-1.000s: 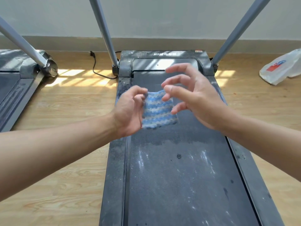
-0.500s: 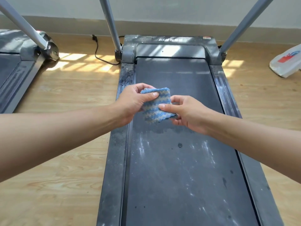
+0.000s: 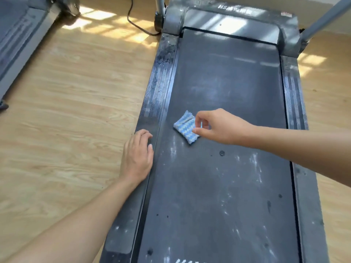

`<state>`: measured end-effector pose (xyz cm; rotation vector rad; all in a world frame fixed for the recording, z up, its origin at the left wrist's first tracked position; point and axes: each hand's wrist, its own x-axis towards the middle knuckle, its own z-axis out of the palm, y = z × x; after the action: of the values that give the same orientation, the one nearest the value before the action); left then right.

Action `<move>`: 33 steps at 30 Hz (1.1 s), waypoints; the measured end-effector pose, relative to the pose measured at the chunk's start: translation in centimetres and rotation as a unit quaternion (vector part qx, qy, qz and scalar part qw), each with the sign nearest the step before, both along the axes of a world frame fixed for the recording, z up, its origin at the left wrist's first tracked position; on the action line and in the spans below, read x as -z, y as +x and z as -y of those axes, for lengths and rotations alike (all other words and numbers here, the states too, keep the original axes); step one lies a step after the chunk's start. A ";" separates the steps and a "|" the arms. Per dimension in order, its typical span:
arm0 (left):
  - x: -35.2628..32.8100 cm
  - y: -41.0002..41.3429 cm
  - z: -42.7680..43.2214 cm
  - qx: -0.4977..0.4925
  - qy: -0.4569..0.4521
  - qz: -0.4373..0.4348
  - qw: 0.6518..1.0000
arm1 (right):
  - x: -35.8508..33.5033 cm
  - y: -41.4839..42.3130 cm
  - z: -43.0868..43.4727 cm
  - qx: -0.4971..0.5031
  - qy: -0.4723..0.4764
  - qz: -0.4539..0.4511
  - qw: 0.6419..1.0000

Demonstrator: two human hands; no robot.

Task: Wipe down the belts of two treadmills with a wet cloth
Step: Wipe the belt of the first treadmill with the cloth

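Striped cloth point(image 3: 184, 127) lies on treadmill belt point(image 3: 218, 190) between right hand point(image 3: 221, 128)'s curled thumb and forefinger; grip unclear. Left hand point(image 3: 135, 161) rests flat on side rail point(image 3: 153, 99).

- One head-worn view looked steeply down over a treadmill point(image 3: 157, 88), along its belt point(image 3: 228, 186) toward the motor cover point(image 3: 228, 18), centred near the cloth point(image 3: 185, 128).
- It sat close; the left forearm point(image 3: 76, 224) entered at bottom left, the right forearm point(image 3: 303, 147) at the right edge, and a second treadmill point(image 3: 17, 35) was clipped at upper left.
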<state>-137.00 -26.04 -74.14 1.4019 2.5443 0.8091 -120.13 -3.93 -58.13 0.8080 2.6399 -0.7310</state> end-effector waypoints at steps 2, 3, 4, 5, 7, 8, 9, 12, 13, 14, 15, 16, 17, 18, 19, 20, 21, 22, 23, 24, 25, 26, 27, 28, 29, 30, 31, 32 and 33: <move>0.8 0.0 1.0 0.007 -0.002 -0.027 1.000 | 1.5 -0.5 0.7 -0.055 0.042 0.022 0.997; 1.1 0.0 1.2 0.011 -0.006 -0.038 0.999 | 2.5 -1.0 0.8 -0.071 0.051 0.025 0.996; 1.2 0.0 1.3 0.014 -0.012 -0.048 0.999 | 3.6 -1.6 0.9 -0.078 0.055 0.025 0.995; 1.3 0.0 1.3 0.016 -0.017 -0.056 0.998 | 4.9 -2.3 1.0 -0.076 0.059 0.023 0.995; 1.3 0.1 1.3 0.015 -0.030 -0.068 0.997 | 8.0 -3.6 0.9 -0.041 0.074 0.015 0.996; 1.2 0.3 1.3 0.013 -0.037 -0.071 0.997 | 9.5 -4.2 0.9 -0.011 0.079 0.005 0.997; 1.3 0.4 1.3 0.010 -0.041 -0.078 0.996 | 10.8 -4.7 1.0 0.019 0.080 -0.013 0.997; 1.6 0.5 1.7 -0.005 -0.043 -0.086 0.995 | 13.5 -5.4 1.4 0.115 0.047 -0.099 0.987; 1.5 0.4 1.7 -0.012 -0.041 -0.081 0.996 | 13.9 -5.6 1.5 0.149 0.045 -0.119 0.981; 1.4 0.3 1.6 -0.018 -0.042 -0.075 0.996 | 14.1 -5.9 1.6 0.174 0.053 -0.129 0.975; 1.3 0.3 1.4 -0.010 -0.047 -0.077 0.996 | 14.3 -6.2 1.7 0.190 0.067 -0.129 0.971; 1.2 0.4 1.3 0.023 -0.053 -0.085 0.995 | 14.3 -6.6 1.9 0.199 0.076 -0.126 0.969; 1.1 0.6 1.4 0.073 -0.056 -0.096 0.991 | 14.3 -6.9 2.3 0.202 0.079 -0.127 0.968; 1.1 0.7 1.4 0.118 -0.056 -0.109 0.985 | 14.2 -7.3 2.8 0.196 0.073 -0.131 0.969; 1.1 0.6 1.4 0.142 -0.059 -0.117 0.981 | 14.1 -7.3 3.6 0.182 0.059 -0.136 0.972; 1.1 0.3 1.2 0.147 -0.065 -0.119 0.980 | 14.1 -7.1 5.0 0.166 0.046 -0.136 0.976; 1.2 -0.1 1.1 0.144 -0.071 -0.116 0.980 | 14.1 -6.4 6.9 0.154 0.036 -0.130 0.979; 1.3 -0.3 1.0 0.146 -0.078 -0.115 0.980 | 14.1 -5.3 9.4 0.152 0.031 -0.119 0.981; 1.4 -0.5 1.1 0.150 -0.081 -0.117 0.978 | 14.0 -4.0 12.2 0.158 0.028 -0.104 0.982; 1.5 -0.6 1.1 0.155 -0.079 -0.118 0.978 | 13.9 -2.6 15.0 0.162 0.022 -0.083 0.983; 1.6 -0.5 1.1 0.156 -0.072 -0.119 0.978 | 13.6 -1.5 17.5 0.157 0.014 -0.061 0.986; 1.6 -0.5 1.2 0.156 -0.065 -0.118 0.978 | 13.3 -0.6 19.4 0.149 0.005 -0.047 0.988; 1.6 -0.4 1.3 0.159 -0.061 -0.116 0.979 | 13.2 -0.1 20.2 0.145 0.001 -0.040 0.989; 1.5 -0.2 1.4 0.159 -0.061 -0.115 0.979 | 13.1 -0.2 20.0 0.149 0.008 -0.040 0.988; 1.5 -0.1 1.5 0.154 -0.062 -0.114 0.980 | 13.3 -1.0 18.8 0.159 0.023 -0.048 0.986; 1.6 0.0 1.4 0.147 -0.062 -0.112 0.981 | 13.7 -2.3 17.1 0.180 0.040 -0.068 0.980; 1.6 0.0 1.3 0.139 -0.060 -0.108 0.982 | 14.0 -3.9 15.1 0.208 0.055 -0.095 0.972; 1.5 0.2 1.3 0.128 -0.057 -0.102 0.985 | 14.3 -5.9 12.8 0.235 0.063 -0.121 0.963; 1.4 0.3 1.3 0.111 -0.055 -0.097 0.987 | 14.4 -7.9 10.3 0.253 0.068 -0.141 0.955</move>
<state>-136.74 -27.30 -75.57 1.7654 2.4598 0.5109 -128.00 -14.20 -72.56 1.5608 2.7743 -0.8431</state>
